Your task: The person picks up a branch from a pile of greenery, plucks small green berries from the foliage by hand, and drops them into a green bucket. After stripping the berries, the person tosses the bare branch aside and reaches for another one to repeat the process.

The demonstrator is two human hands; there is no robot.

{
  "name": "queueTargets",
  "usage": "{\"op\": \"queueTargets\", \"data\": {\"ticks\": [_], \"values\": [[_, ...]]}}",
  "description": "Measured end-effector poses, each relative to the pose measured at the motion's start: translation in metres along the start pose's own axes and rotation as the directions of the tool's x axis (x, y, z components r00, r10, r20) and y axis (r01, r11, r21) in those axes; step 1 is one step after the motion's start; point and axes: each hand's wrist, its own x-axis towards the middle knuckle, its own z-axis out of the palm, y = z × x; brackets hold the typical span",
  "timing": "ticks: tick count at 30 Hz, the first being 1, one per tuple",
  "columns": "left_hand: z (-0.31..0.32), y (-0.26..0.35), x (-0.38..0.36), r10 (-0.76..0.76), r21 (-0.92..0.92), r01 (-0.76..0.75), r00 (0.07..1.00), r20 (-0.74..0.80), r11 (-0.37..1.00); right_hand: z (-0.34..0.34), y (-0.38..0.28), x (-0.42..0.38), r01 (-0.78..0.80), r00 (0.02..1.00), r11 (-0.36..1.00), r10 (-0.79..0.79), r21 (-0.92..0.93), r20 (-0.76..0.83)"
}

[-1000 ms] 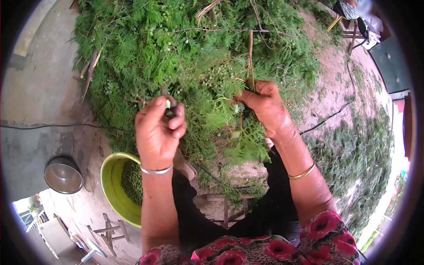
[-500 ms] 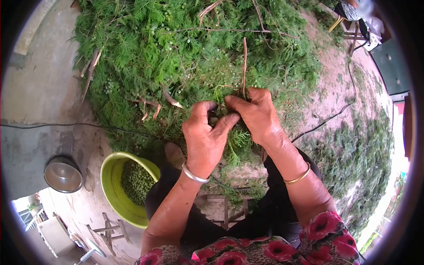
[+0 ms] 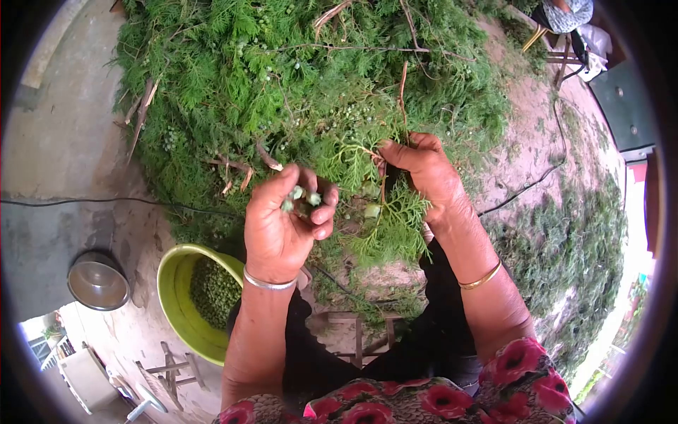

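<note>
Several pale green berry-like cones (image 3: 302, 198) lie in the curled fingers of my left hand (image 3: 279, 222), which is turned partly palm up. My right hand (image 3: 431, 169) pinches a leafy evergreen sprig (image 3: 385, 226) by its brown stem. The sprig's scaly fronds hang below and to the left of my right fingers, with a green cone still on it. A big heap of cut evergreen branches (image 3: 212, 99) lies under and beyond both hands. To the lower left of my left hand stands a yellow-green bucket (image 3: 173, 311) holding many green cones (image 3: 214, 290).
A metal bowl (image 3: 99, 281) sits on the floor at left, near a small wooden stool (image 3: 169, 371). A black cable (image 3: 106, 200) crosses the floor. More greenery (image 3: 565, 254) is spread at right. Another person (image 3: 565, 15) is partly visible at upper right.
My left hand has moved away from my right, left toward the bucket, and turned to show cones in its fingers. My right hand has shifted slightly right with the sprig.
</note>
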Motion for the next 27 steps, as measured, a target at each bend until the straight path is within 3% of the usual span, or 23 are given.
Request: {"op": "queueTargets", "data": {"ticks": [2, 4, 6, 7, 8, 10, 12, 13, 16, 20, 23, 25, 27], "values": [[-0.002, -0.003, -0.001, -0.005, -0.044, 0.006, 1.000, 0.015, 0.999, 0.001, -0.005, -0.001, -0.031, 0.999, 0.998, 0.032, 0.052, -0.022], [-0.012, -0.008, 0.002, -0.058, 0.144, 0.060, 0.998, -0.019, 0.988, 0.001, -0.006, -0.001, -0.062, 0.997, 0.993, 0.067, 0.105, -0.042], [0.001, -0.014, 0.001, -0.006, 0.227, 0.027, 0.996, -0.091, 0.974, -0.001, -0.004, 0.000, -0.098, 0.995, 0.986, 0.101, 0.132, -0.022], [0.004, -0.017, 0.001, 0.043, 0.353, -0.007, 0.995, -0.095, 0.935, -0.001, -0.004, 0.000, -0.100, 0.994, 0.986, 0.104, 0.131, -0.019], [0.007, -0.019, 0.002, 0.092, 0.474, -0.037, 0.991, -0.093, 0.880, -0.002, -0.006, -0.001, -0.085, 0.994, 0.991, 0.077, 0.107, 0.074], [0.013, -0.024, 0.004, 0.060, 0.446, 0.015, 0.986, -0.153, 0.895, 0.000, -0.005, -0.001, -0.069, 0.984, 0.994, 0.054, 0.082, 0.170], [0.009, -0.030, 0.007, 0.241, 0.726, -0.104, 0.966, -0.088, 0.680, 0.006, 0.001, -0.002, -0.084, 0.994, 0.989, 0.075, 0.120, 0.076], [0.012, -0.032, 0.008, 0.307, 0.738, -0.166, 0.950, -0.058, 0.654, 0.009, 0.005, -0.002, -0.073, 0.997, 0.990, 0.071, 0.122, 0.020], [0.006, -0.034, 0.008, 0.335, 0.811, -0.167, 0.941, -0.038, 0.560, 0.012, 0.006, -0.003, -0.077, 0.997, 0.988, 0.075, 0.135, 0.017], [0.009, -0.037, 0.008, 0.341, 0.756, -0.193, 0.939, -0.042, 0.625, 0.015, 0.003, -0.007, -0.032, 0.999, 0.992, 0.029, 0.118, 0.024], [0.007, -0.039, 0.010, 0.324, 0.805, -0.189, 0.946, -0.005, 0.563, 0.017, 0.004, -0.007, 0.001, 0.999, 0.999, 0.000, 0.036, -0.045], [0.011, -0.040, 0.007, 0.305, 0.682, -0.144, 0.945, -0.121, 0.717, 0.015, 0.008, -0.001, -0.054, 0.998, 0.981, 0.060, 0.184, -0.023], [0.018, -0.035, 0.004, 0.289, 0.670, -0.131, 0.949, -0.129, 0.731, 0.012, 0.004, -0.001, -0.084, 0.996, 0.980, 0.082, 0.180, 0.018]]}}
